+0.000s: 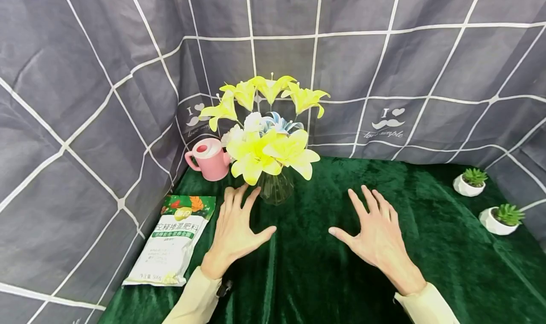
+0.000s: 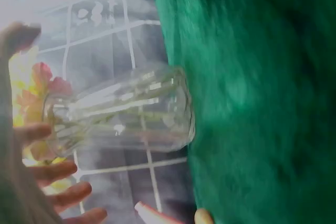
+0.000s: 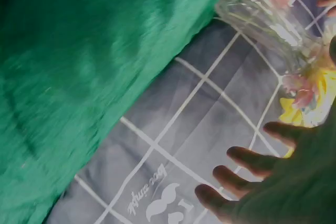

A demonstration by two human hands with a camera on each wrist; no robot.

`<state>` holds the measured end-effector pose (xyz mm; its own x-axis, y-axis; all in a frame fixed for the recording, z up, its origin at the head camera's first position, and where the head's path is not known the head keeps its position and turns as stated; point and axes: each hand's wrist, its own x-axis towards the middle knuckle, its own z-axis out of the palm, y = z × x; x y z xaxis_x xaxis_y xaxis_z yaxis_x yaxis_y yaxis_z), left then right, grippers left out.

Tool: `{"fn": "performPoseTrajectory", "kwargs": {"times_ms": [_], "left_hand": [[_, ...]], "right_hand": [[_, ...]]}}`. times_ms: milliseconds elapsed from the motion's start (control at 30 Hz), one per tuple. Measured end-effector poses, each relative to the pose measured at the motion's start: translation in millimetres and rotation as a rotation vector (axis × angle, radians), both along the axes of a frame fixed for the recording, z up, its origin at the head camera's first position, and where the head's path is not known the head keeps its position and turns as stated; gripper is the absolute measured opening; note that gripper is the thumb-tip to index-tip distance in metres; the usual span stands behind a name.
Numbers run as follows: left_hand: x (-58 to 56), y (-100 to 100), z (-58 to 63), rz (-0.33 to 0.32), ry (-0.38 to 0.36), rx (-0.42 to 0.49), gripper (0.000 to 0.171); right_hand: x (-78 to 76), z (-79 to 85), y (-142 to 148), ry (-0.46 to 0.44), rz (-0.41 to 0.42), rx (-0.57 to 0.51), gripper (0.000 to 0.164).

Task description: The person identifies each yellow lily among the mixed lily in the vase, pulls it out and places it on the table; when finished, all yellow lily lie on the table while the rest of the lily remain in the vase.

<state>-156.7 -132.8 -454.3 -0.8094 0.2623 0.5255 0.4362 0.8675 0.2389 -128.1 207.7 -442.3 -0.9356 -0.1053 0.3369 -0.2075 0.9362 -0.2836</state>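
Observation:
A clear ribbed glass vase [image 1: 276, 189] stands on the green cloth, holding a bouquet of yellow lilies [image 1: 251, 156] with white and blue blooms among them. Just in front of the vase and to its left is my left hand [image 1: 236, 224], fingers spread and nothing held. My right hand [image 1: 377, 234] hovers over the cloth to the right of the vase, also spread and holding nothing. In the left wrist view, stems show through the glass vase [image 2: 126, 114], with the fingers near its neck. The right wrist view shows the right fingers apart from the vase [image 3: 268, 19].
A pink watering can [image 1: 212, 160] stands behind on the left. Nearer, a white and green fertilizer bag [image 1: 170, 241] lies beside the grey curtain. Two small succulents in white pots [image 1: 469, 184] sit at the right edge of the green cloth [image 1: 315, 276].

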Motion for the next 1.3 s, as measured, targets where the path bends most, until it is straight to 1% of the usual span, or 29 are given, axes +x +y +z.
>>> {"fn": "performPoseTrajectory", "kwargs": {"times_ms": [67, 167, 233, 300, 367, 433, 533, 567, 633, 667, 767, 900, 1033, 1100, 1200, 1300], "left_hand": [[-1.0, 3, 0.6, 0.004, 0.019, 0.077, 0.089], [-3.1, 11, 1.5, 0.029, 0.044, 0.173, 0.079], [-5.7, 18, 1.8, 0.065, 0.057, 0.223, 0.073], [-9.7, 26, 0.9, 0.112, 0.056, 0.274, 0.068], [-14.5, 33, 0.4, 0.155, 0.02, 0.348, 0.063], [-20.8, 39, -0.3, 0.184, -0.034, 0.435, 0.061], [-31.4, 45, -2.2, 0.197, -0.132, 0.581, 0.061], [-35.2, 47, -3.2, 0.196, -0.154, 0.62, 0.062], [-41.9, 49, -4.8, 0.19, -0.187, 0.694, 0.063], [-44.9, 50, -5.4, 0.188, -0.19, 0.721, 0.064], [-52.9, 52, -6.5, 0.179, -0.192, 0.765, 0.068], [-63.1, 55, -9.3, 0.171, -0.185, 0.785, 0.073], [-69.4, 56, -13.6, 0.162, -0.172, 0.803, 0.076], [-71.3, 57, -15.6, 0.146, -0.168, 0.819, 0.076], [-72.5, 58, -18.1, 0.125, -0.161, 0.844, 0.077], [-73.8, 60, -19.4, 0.133, -0.156, 0.854, 0.074]], "right_hand": [[-1.2, 2.7, -4, 0.035, 0.021, -0.08, 0.085], [-4.4, 7.9, -11, 0.105, 0.054, -0.21, 0.061], [-8.2, 12.1, -17, 0.149, 0.071, -0.294, 0.047], [-13.6, 17.2, -24, 0.169, 0.081, -0.379, 0.035], [-20.4, 22.8, -33, 0.169, 0.094, -0.455, 0.027], [-28.2, 27.0, -43, 0.159, 0.102, -0.528, 0.021], [-40.8, 30.9, -59, 0.116, 0.114, -0.635, 0.017], [-45.6, 31.2, -65, 0.1, 0.113, -0.665, 0.017], [-55.3, 31.6, -75, 0.064, 0.1, -0.725, 0.015], [-60.4, 31.5, -79, 0.046, 0.096, -0.76, 0.015], [-75.1, 30.2, -91, 0.023, 0.086, -0.839, 0.014], [-89.5, 29.5, -103, 0.014, 0.103, -0.933, 0.015], [-97.2, 27.9, -113, 0.008, 0.129, -0.978, 0.021], [-100.0, 26.3, -117, 0.019, 0.138, -1.001, 0.023], [-102.9, 24.1, -123, 0.033, 0.15, -1.048, 0.02], [-106.0, 23.5, -129, 0.041, 0.168, -1.106, 0.019]]}}
